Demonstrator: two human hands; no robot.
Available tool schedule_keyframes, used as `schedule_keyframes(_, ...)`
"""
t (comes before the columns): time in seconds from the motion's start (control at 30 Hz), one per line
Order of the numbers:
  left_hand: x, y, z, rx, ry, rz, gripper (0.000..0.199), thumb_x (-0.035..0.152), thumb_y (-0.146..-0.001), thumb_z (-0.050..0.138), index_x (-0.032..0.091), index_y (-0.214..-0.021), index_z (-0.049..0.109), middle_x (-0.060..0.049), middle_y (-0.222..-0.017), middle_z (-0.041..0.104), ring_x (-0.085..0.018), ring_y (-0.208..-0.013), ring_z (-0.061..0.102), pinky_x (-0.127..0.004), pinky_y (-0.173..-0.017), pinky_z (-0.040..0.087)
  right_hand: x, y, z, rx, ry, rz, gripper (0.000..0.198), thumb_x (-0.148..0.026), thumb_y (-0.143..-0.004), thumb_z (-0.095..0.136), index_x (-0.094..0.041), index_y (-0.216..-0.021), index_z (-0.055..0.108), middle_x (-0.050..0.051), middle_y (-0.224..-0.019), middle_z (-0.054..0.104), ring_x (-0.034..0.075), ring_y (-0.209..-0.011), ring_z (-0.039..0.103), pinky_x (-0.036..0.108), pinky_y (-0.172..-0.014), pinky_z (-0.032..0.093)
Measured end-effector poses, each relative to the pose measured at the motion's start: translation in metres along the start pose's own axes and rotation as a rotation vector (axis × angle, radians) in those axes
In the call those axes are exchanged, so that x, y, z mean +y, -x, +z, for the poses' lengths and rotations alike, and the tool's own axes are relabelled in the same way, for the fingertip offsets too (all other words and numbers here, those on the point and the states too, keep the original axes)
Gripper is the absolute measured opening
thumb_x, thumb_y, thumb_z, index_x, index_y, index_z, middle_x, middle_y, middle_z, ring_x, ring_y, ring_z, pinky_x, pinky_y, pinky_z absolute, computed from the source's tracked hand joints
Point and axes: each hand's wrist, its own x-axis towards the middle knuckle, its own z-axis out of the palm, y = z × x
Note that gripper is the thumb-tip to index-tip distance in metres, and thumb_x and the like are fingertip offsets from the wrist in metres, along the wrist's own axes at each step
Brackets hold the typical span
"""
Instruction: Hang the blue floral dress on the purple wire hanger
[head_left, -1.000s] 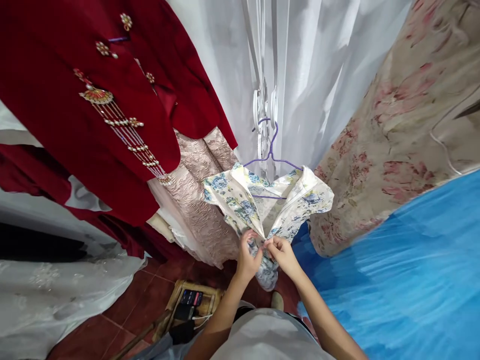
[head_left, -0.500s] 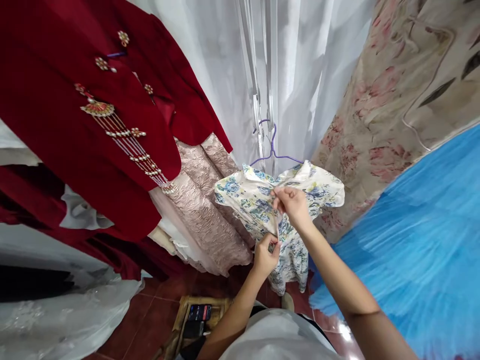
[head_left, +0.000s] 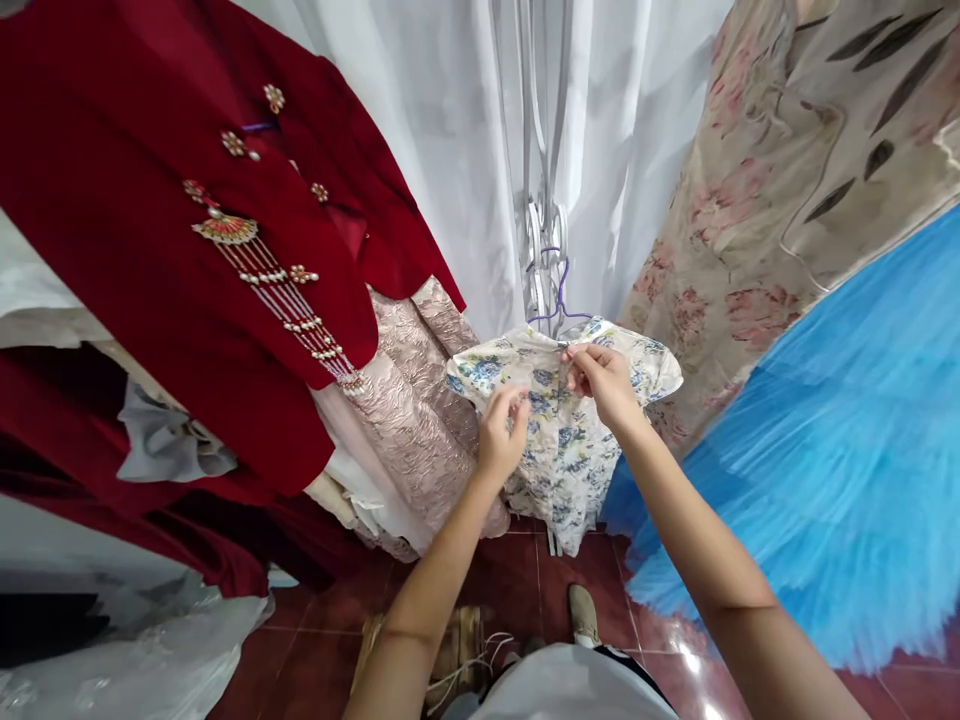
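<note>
A short-sleeved white dress (head_left: 559, 440) with blue and yellow flowers hangs in front of me on a purple hanger (head_left: 561, 295). My right hand (head_left: 606, 382) is closed in a pinch at the middle of its neckline, just under the hanger. Whether a small fastener lies between those fingertips is too small to tell. Left of the centre seam, my left hand (head_left: 504, 432) hovers by the chest, thumb and fingers apart, holding nothing. The two front halves now meet along a line down the middle.
On the left hang a dark red velvet jacket (head_left: 247, 330) with pearl ornaments and a pink brocade skirt (head_left: 420, 400). A beige floral dress (head_left: 720, 250) and blue tulle (head_left: 810, 440) crowd the right. White curtains (head_left: 450, 130) are behind. A wooden stool (head_left: 469, 635) stands on the red tiled floor.
My left hand has let go of the dress's middle opening and moved up and left. The right hand has risen slightly to the neckline. The dress front has closed together.
</note>
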Motion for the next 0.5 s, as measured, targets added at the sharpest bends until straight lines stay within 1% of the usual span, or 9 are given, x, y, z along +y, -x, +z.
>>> schedule_keyframes(0.03, 0.006, -0.025, -0.004, -0.005, -0.015, 0.069, 0.027, 0.025, -0.102, 0.049, 0.019, -0.125, 0.062, -0.012, -0.124, 0.065, -0.018, -0.097, 0.065, -0.031, -0.082, 0.054, -0.001, 0.002, -0.001, 0.0, 0.014, -0.008, 0.038, -0.055, -0.086, 0.067, -0.019, -0.075, 0.062, -0.004, -0.046, 0.057, 0.009, -0.034, 0.04, 0.022, -0.036, 0.03)
schedule_keyframes(0.07, 0.011, -0.048, -0.005, -0.044, -0.029, 0.127, 0.03, 0.025, -0.103, 0.047, 0.02, -0.13, 0.06, -0.012, -0.13, 0.062, -0.017, -0.096, 0.065, -0.03, -0.08, 0.053, -0.002, 0.004, -0.002, -0.001, 0.027, -0.021, 0.037, -0.054, -0.086, 0.067, -0.019, -0.075, 0.062, -0.003, -0.047, 0.057, 0.009, -0.035, 0.041, 0.022, -0.036, 0.03)
schedule_keyframes(0.1, 0.015, -0.068, -0.005, -0.117, -0.054, 0.176, 0.028, 0.025, -0.103, 0.048, 0.021, -0.128, 0.061, -0.011, -0.128, 0.063, -0.017, -0.099, 0.064, -0.03, -0.082, 0.053, -0.003, 0.005, -0.003, -0.004, 0.038, -0.036, 0.037, -0.054, -0.087, 0.067, -0.019, -0.075, 0.062, -0.003, -0.047, 0.057, 0.009, -0.035, 0.041, 0.022, -0.037, 0.031)
schedule_keyframes(0.17, 0.022, -0.096, 0.001, -0.234, -0.109, 0.242, 0.02, 0.024, -0.104, 0.048, 0.019, -0.111, 0.066, -0.007, -0.11, 0.068, -0.016, -0.095, 0.064, -0.029, -0.083, 0.051, -0.005, 0.004, -0.005, -0.018, 0.051, -0.064, 0.038, -0.055, -0.086, 0.067, -0.019, -0.075, 0.062, -0.003, -0.047, 0.058, 0.009, -0.035, 0.041, 0.022, -0.038, 0.031)
schedule_keyframes(0.23, 0.026, -0.109, 0.01, -0.256, -0.152, 0.27, 0.02, 0.022, -0.103, 0.048, 0.018, -0.093, 0.065, -0.004, -0.092, 0.066, -0.016, -0.088, 0.063, -0.028, -0.081, 0.05, -0.005, 0.0, -0.006, -0.031, 0.058, -0.084, 0.039, -0.056, -0.085, 0.068, -0.019, -0.074, 0.061, -0.004, -0.046, 0.057, 0.008, -0.035, 0.04, 0.021, -0.038, 0.03)
schedule_keyframes(0.3, 0.029, -0.112, 0.018, -0.199, -0.164, 0.278, 0.022, 0.021, -0.103, 0.049, 0.018, -0.087, 0.063, -0.003, -0.086, 0.064, -0.015, -0.083, 0.061, -0.027, -0.078, 0.049, -0.002, -0.005, -0.006, -0.041, 0.078, -0.1, 0.039, -0.056, -0.085, 0.067, -0.019, -0.075, 0.06, -0.004, -0.044, 0.056, 0.008, -0.034, 0.039, 0.022, -0.038, 0.029)
schedule_keyframes(0.37, 0.032, -0.114, 0.021, -0.131, -0.154, 0.289, 0.02, 0.021, -0.103, 0.049, 0.018, -0.089, 0.063, -0.003, -0.086, 0.063, -0.014, -0.081, 0.061, -0.026, -0.075, 0.048, 0.007, -0.008, -0.006, -0.046, 0.11, -0.109, 0.035, -0.052, -0.086, 0.066, -0.019, -0.075, 0.061, -0.005, -0.043, 0.054, 0.009, -0.034, 0.039, 0.022, -0.039, 0.03)
schedule_keyframes(0.43, 0.032, -0.121, 0.014, -0.049, -0.14, 0.29, 0.019, 0.022, -0.103, 0.049, 0.018, -0.091, 0.064, -0.003, -0.086, 0.063, -0.013, -0.08, 0.06, -0.026, -0.072, 0.047, 0.024, -0.006, -0.004, -0.064, 0.154, -0.087, 0.03, -0.047, -0.085, 0.064, -0.019, -0.075, 0.061, -0.005, -0.042, 0.052, 0.01, -0.036, 0.041, 0.023, -0.041, 0.031)
schedule_keyframes(0.5, 0.023, -0.133, -0.003, 0.075, -0.126, 0.253, 0.019, 0.024, -0.104, 0.051, 0.017, -0.092, 0.065, -0.003, -0.087, 0.064, -0.014, -0.08, 0.059, -0.026, -0.071, 0.046, 0.046, 0.004, -0.002, -0.106, 0.209, -0.034, 0.027, -0.044, -0.084, 0.062, -0.02, -0.072, 0.059, -0.005, -0.043, 0.052, 0.011, -0.038, 0.043, 0.024, -0.043, 0.032)
